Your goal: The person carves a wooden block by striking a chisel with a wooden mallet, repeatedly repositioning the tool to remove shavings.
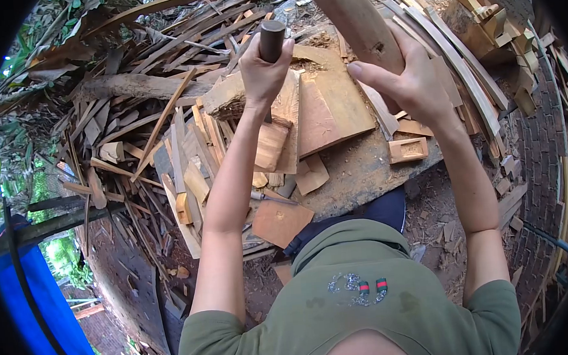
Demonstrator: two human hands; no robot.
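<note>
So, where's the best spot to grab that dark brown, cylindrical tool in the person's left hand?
Probably around the upper shaft of the tool, a little below its flat round top, coming from the person's near side, as the left hand does. The shaft is slim and round, so a fist wraps it, and it points up out of the fist, leaving the top bare.

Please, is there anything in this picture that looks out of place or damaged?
Wood chips are strewn over the worktable, and scrap wood lies in a disordered heap to its left, though this suits woodworking. The block beside the left hand has a ragged edge, unlike a clean cut.
</note>
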